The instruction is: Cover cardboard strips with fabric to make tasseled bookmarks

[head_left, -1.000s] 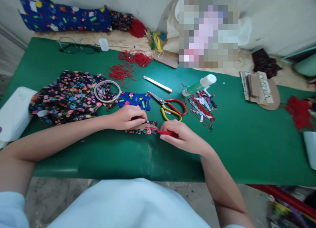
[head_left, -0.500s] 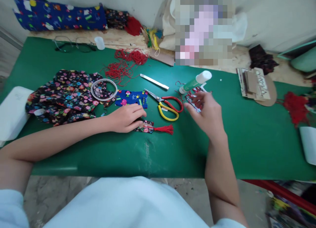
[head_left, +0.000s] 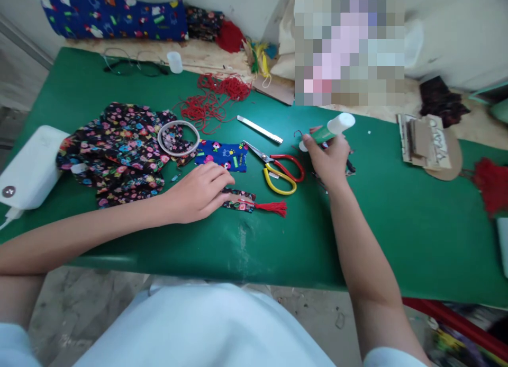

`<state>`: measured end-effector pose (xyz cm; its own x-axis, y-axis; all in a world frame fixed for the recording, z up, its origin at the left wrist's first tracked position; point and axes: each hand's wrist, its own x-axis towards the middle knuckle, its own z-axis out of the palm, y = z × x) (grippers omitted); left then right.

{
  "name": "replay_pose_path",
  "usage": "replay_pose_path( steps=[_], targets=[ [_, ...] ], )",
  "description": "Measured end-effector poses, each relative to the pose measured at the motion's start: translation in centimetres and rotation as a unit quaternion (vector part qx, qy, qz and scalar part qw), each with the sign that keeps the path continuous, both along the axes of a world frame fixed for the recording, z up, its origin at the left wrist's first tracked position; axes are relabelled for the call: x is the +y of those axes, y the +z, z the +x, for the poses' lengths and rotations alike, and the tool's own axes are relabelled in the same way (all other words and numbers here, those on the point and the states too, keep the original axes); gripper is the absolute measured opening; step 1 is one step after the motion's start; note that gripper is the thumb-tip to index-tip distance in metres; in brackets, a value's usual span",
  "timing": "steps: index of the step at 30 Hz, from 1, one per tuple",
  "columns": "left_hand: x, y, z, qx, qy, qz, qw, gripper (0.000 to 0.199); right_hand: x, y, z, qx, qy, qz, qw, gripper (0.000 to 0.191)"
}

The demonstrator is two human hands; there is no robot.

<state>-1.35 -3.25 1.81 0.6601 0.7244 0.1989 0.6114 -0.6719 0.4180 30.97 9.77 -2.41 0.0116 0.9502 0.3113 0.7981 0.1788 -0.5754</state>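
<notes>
My left hand (head_left: 198, 193) rests on the table with fingers loosely bent and apart, its thumb over the end of a floral fabric strip (head_left: 241, 202). A red tassel (head_left: 272, 208) extends from that strip. My right hand (head_left: 331, 160) is closed around the green-and-white glue stick (head_left: 341, 123), which leans with its white cap up. Small fabric pieces (head_left: 350, 169) lie partly hidden beneath this hand. Between the hands are scissors (head_left: 278, 171) with one red and one yellow handle. A blue patterned fabric piece (head_left: 228, 156) lies just beyond my left fingers.
Floral cloth (head_left: 115, 150) with a pale ring (head_left: 178, 137) on it lies left, beside a white device (head_left: 35, 166). Red cord (head_left: 206, 105), a silver cutter-like tool (head_left: 260, 129) and glasses (head_left: 135, 64) lie farther back. Cardboard pieces (head_left: 426, 142) are at right.
My right hand has moved from the small fabric pieces onto the glue stick and closed around it. My left hand stays by the floral strip. The whole view has shifted slightly.
</notes>
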Motion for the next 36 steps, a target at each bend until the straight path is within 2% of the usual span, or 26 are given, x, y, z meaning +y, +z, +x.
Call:
replay_pose_path(
  steps=[2,4,7,9,11,13,18,20,22,26,31,36],
  targets=[
    [-0.7,0.3,-1.0,0.017,-0.008,0.043,0.999,0.024,-0.7,1.0,-0.4,-0.029,-0.003,0.021,0.999,0.035],
    [-1.4,0.3,-1.7,0.032,-0.007,0.097,0.995,0.023,-1.9,2.9,-0.9,-0.069,0.01,0.031,0.997,0.037],
    [-2.3,-0.2,-2.5,0.063,0.0,0.172,0.983,0.024,-4.6,6.0,-2.2,-0.1,0.097,-0.001,0.99,0.043],
    [-2.8,-0.5,-2.9,0.07,-0.004,0.193,0.979,0.024,-6.7,7.7,-3.4,-0.019,0.145,-0.08,0.986,0.036],
    [-3.2,-0.7,-3.2,0.071,-0.012,0.198,0.978,0.025,-8.7,8.6,-4.6,0.094,0.174,-0.154,0.968,0.032],
    [-3.6,-0.9,-3.5,0.077,-0.019,0.201,0.976,0.025,-10.3,9.1,-5.9,0.148,0.17,-0.151,0.962,0.03],
    [-4.2,-0.8,-4.2,0.079,-0.033,0.191,0.978,0.026,-12.2,8.8,-9.4,0.219,0.036,0.027,0.975,0.036],
    [-4.3,-0.7,-4.4,0.074,-0.044,0.181,0.98,0.03,-12.2,8.3,-10.9,0.25,0.032,0.083,0.964,0.042],
    [-4.2,-0.8,-4.6,0.074,-0.057,0.174,0.98,0.032,-12.2,7.7,-12.2,0.305,0.068,0.072,0.947,0.04],
    [-4.0,-1.0,-4.9,0.085,-0.055,0.168,0.981,0.033,-12.4,7.0,-14.6,0.402,0.156,-0.021,0.902,0.018],
    [-3.8,-1.1,-4.8,0.085,-0.04,0.153,0.984,0.032,-12.2,6.9,-17.1,0.414,0.136,-0.059,0.898,0.017],
    [-3.7,-1.2,-4.9,0.087,-0.041,0.143,0.985,0.035,-12.1,5.7,-17.5,0.456,0.132,-0.053,0.878,0.016]
  ],
)
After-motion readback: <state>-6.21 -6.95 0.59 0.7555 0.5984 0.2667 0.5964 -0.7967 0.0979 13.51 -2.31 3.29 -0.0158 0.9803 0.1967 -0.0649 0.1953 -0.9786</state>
